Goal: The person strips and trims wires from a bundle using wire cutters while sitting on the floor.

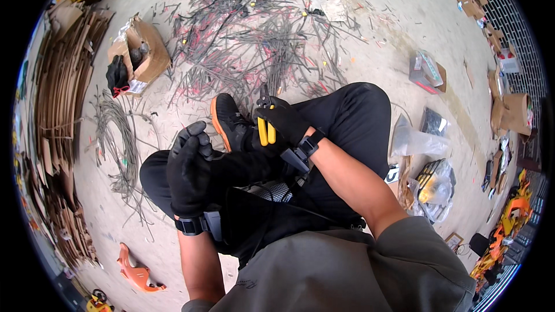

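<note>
My right hand [284,120], in a black glove, grips yellow-handled wire strippers [264,133]. Their dark jaws point away from me, toward the heap of cut wires [243,40] on the floor. Above my left knee, my left hand [191,159] is raised in a black glove with its fingers curled together. Whatever those fingers hold, if anything, is too small or hidden to make out. Between the two hands shows a black shoe [228,121] with an orange sole edge.
Loose grey cables [118,138] lie to the left, near an open cardboard box [147,52] with a black bag [118,75] at its side. Flattened cardboard [60,121] is stacked at the far left. Clear plastic bags [422,138] and a small box [428,72] sit on the right.
</note>
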`<state>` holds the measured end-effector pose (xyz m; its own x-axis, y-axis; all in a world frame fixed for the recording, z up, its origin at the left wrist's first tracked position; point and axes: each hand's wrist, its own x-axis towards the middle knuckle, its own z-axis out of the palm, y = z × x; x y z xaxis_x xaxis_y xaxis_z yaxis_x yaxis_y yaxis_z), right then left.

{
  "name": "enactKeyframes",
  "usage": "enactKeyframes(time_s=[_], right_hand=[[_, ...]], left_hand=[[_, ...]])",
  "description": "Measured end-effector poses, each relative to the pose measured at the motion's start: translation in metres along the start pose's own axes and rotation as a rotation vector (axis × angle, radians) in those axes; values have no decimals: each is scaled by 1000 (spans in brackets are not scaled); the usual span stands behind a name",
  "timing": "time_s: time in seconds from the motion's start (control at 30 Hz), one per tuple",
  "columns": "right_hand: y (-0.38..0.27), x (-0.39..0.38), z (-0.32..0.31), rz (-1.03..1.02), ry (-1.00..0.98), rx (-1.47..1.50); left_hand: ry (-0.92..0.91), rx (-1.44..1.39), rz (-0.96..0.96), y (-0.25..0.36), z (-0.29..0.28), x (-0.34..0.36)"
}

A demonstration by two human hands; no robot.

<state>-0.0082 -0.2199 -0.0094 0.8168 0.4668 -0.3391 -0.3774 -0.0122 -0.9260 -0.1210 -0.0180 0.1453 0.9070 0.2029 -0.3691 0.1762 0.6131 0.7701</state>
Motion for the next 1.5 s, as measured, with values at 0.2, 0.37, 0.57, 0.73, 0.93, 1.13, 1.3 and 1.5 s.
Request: enactKeyframes(time_s=[0.2, 0.37, 0.57, 0.73, 0.93, 1.13, 1.3, 1.5], right_hand=[[-32, -10, 7, 128, -2, 128], [-4, -7, 5, 270, -126, 310], [-6, -15, -8, -576, -280, -564], [-64, -20, 13, 191, -214, 712], [-41, -29, -4, -233, -361, -225], [-56, -29, 7, -97, -319, -215], [-47, -29, 10, -85, -337, -210], [-8, -19, -13, -168, -465, -334]], left_hand=[[15, 219, 95, -1, 15, -3], [-13, 451, 153, 4, 6, -2], [8, 156, 55, -1, -10, 5], [54, 120, 68, 1, -1, 1], [-32, 198, 113, -2, 1, 7], [-47, 124, 55, -6, -13, 9], [-62, 275, 185, -10, -17, 5], [-98, 251, 145, -16, -24, 22]])
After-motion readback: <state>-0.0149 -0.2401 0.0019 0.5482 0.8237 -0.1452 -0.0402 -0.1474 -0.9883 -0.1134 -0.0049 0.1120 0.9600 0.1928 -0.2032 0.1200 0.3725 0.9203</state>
